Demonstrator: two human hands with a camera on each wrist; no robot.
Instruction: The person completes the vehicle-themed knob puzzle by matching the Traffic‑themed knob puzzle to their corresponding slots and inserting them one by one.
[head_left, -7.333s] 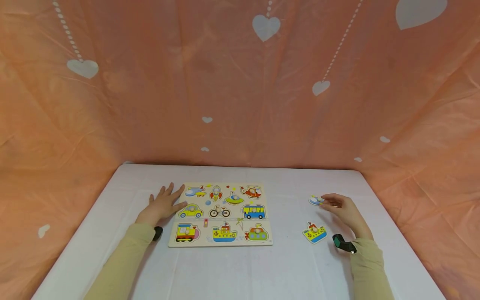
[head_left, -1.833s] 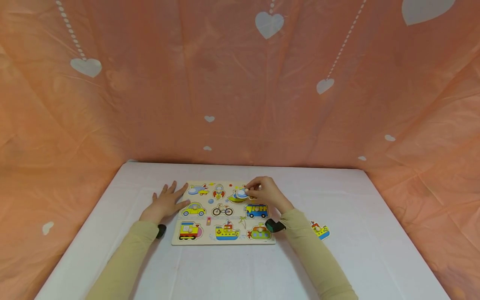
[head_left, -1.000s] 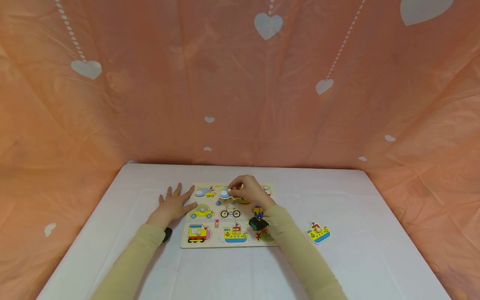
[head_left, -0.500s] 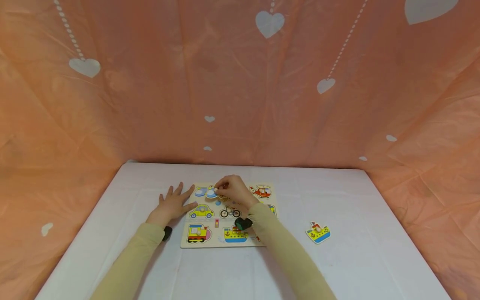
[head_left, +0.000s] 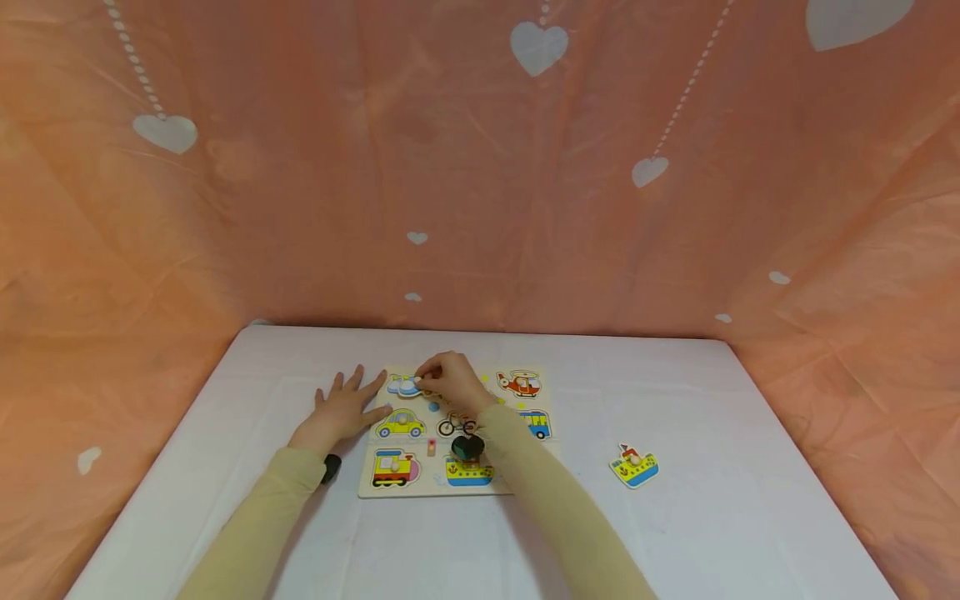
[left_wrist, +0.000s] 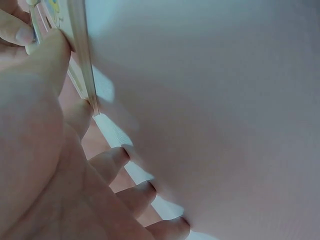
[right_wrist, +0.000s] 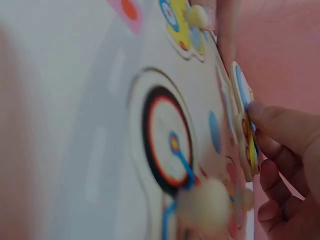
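My right hand (head_left: 456,383) pinches an airplane puzzle piece (head_left: 407,387) over the top left corner of the wooden puzzle board (head_left: 432,485). In the right wrist view the airplane piece (right_wrist: 242,120) is edge-on, close over the board's surface, thumb and fingers on it. The printed airplane spot is largely covered by it. My left hand (head_left: 337,417) lies spread at the board's left edge. In the left wrist view its thumb and index finger touch the board's edge (left_wrist: 84,55), while the other fingertips rest on the table. Car (head_left: 401,422) and train (head_left: 394,467) pieces sit in the board.
A loose boat piece (head_left: 634,467) lies on the white table (head_left: 705,517), right of the board. The helicopter (head_left: 520,383) and bus (head_left: 537,424) show at the board's right. My right forearm covers its lower right part. A pink curtain (head_left: 480,208) hangs behind the table.
My right hand picked up the airplane piece right of the board and carried it left across to the top left corner. The board has shifted slightly right; my left hand stays at its edge.
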